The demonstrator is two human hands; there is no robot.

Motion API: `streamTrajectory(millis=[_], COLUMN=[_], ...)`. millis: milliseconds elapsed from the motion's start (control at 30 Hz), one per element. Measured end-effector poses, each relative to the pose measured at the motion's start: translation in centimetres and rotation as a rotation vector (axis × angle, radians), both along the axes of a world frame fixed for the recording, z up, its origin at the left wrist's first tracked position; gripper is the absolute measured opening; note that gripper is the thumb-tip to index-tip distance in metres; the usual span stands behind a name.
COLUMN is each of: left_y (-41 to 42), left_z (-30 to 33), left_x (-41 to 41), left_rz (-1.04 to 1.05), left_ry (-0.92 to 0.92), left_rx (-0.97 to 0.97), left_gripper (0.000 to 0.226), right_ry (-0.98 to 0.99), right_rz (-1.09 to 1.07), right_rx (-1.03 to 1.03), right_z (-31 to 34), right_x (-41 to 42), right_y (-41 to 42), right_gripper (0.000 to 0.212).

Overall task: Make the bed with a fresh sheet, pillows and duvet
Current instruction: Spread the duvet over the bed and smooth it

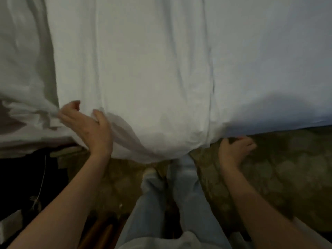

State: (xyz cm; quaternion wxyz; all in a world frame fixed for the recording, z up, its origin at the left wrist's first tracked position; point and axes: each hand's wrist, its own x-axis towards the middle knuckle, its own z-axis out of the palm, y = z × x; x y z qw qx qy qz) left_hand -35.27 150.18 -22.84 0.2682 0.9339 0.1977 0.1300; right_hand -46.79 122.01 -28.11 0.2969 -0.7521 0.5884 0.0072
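The sheet [152, 72] above the fingers is plain white, greying into bluish shadow beyond the right hand [233, 151]. Below the fingertips, the bed base [287, 168] shows olive-brown with a pale rounded motif. Jeans [185, 203] are light blue.

Below you: patterned olive-brown carpet [287, 168] across the floor, lower right. Your legs in light blue jeans [186, 200] stand mid-frame on it. At lower left there's a dark area w/ a thin pale cord [42, 178] hanging down, and brown wooden pieces [100, 230] near the bottom edge, blurred.
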Motion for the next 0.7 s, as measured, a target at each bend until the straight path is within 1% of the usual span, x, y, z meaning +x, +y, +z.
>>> streamTrajectory(millis=[67, 167, 233, 333, 367, 433, 467, 533, 600, 633, 667, 700], left_y=[-2.9, -6.1, -7.8, -9.7, -10.4, -11.2, -11.7, -12.1, -12.3, -12.3, -12.4, -12.7], left_z=[1.7, 2.8, 2.8, 2.5, 2.7, 2.7, 2.8, 3.2, 3.6, 3.8, 4.0, 4.2], left_x=[2.8, 7.4, 10.7, 15.2, 16.8, 20.0, 21.7, 24.6, 27.2, 28.4, 29.7, 30.8], left_rz=[-0.262, -0.69, -0.893, -1.039, -1.066, -1.098, -1.099, -1.084, -1.1, -1.122, -1.15, -1.182], left_ry=[0.063, 0.185, 0.266, 0.301, 0.29, 0.268, 0.274, 0.286, 0.274, 0.256, 0.24, 0.232], left_rx=[-0.017, 0.089, 0.169, 0.254, 0.273, 0.316, 0.333, 0.359, 0.383, 0.401, 0.428, 0.458], left_gripper=[0.04, 0.043, 0.05, 0.053, 0.052, 0.046, 0.046, 0.05, 0.051, 0.052, 0.053, 0.055], right_ry=[-0.107, -0.267, -0.342, -0.345, -0.37, -0.412, -0.41, -0.399, -0.407, -0.42, -0.423, -0.412], right_rz=[0.143, 0.31, 0.351, 0.292, 0.239, 0.14, 0.157, 0.332, 0.449, 0.455, 0.444, 0.415], right_rx=[0.043, 0.186, 0.299, 0.451, 0.505, 0.654, 0.683, 0.611, 0.398, 0.29, 0.206, 0.154], right_z=[1.3, 3.2, 4.4, 4.8, 4.8, 4.4, 4.4, 5.2, 6.8, 7.5, 7.9, 8.1], right_x=[1.7, 5.9, 9.8, 16.1, 18.4, 22.6, 24.2, 26.5, 27.2, 26.8, 25.9, 25.0], right_y=[0.3, 0.6, 0.9, 0.8, 0.4, -0.3, -0.7, -1.2, -1.7, -2.1, -2.4, -2.8], right_gripper=[0.037, 0.033, 0.033, 0.033, 0.03, 0.035, 0.037, 0.033, 0.026, 0.029, 0.037, 0.042])
